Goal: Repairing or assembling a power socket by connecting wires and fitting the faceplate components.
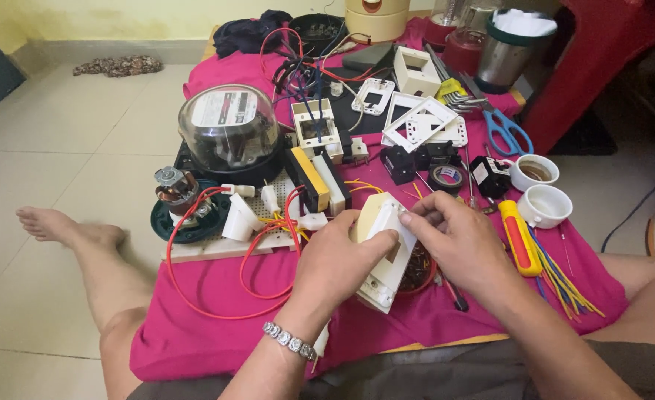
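Both my hands hold a cream and white rectangular switch plate (383, 255) over a pink cloth (209, 326). My left hand (338, 259), with a metal bracelet on its wrist, grips the plate's left side from below. The fingertips of my right hand (453, 241) pinch the plate's upper right edge. Under the plate sits a small red dish (420, 274) with brown bits inside.
On the cloth lie a domed electric meter (229, 130), a small motor (179, 194), red wires (216, 296), a perforated board (268, 237), white switch frames (420, 122), blue scissors (506, 130), black tape (448, 176), two white cups (543, 205), a red-yellow screwdriver (518, 237). My bare leg (83, 252) lies left.
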